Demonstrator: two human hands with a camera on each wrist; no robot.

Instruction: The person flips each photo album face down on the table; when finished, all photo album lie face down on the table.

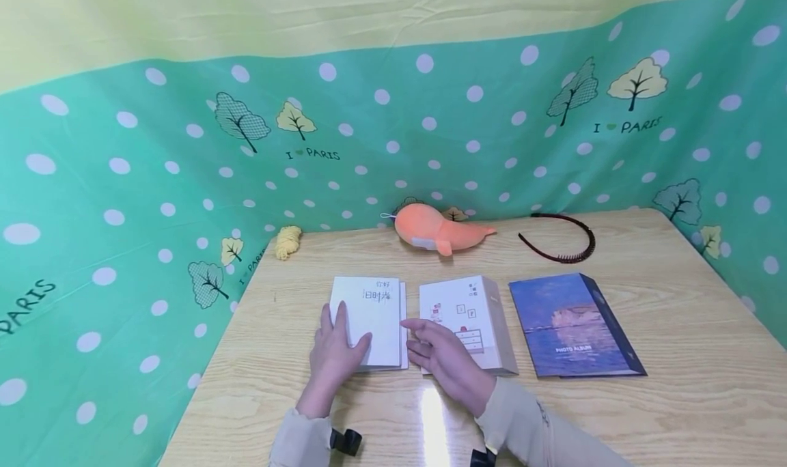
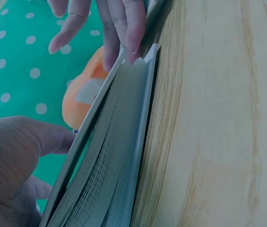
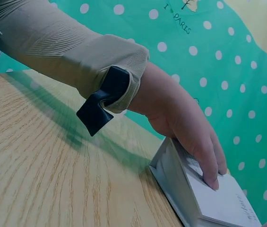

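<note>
counter: light wood grain, filling the lower half of the head view; it carries everything below.
white album: lies flat at lower centre of the head view, leftmost in a row of three; long axis runs from the near edge toward the top of the frame, page edges to its right.
left hand: rests flat on the near left corner of the white album, fingers straight and spread, pressing rather than gripping; the nearer hand, already on the cover.
right hand: just right of the white album, palm half turned, fingers loosely extended toward its right edge; the left wrist view shows fingertips at the page edge, whether touching or just short I cannot tell. It holds nothing.
illustrated album: centre of the row, partly behind the right hand.
blue album: right of the row, well apart from both hands.
plush whale: upper centre, beyond the albums.
</note>
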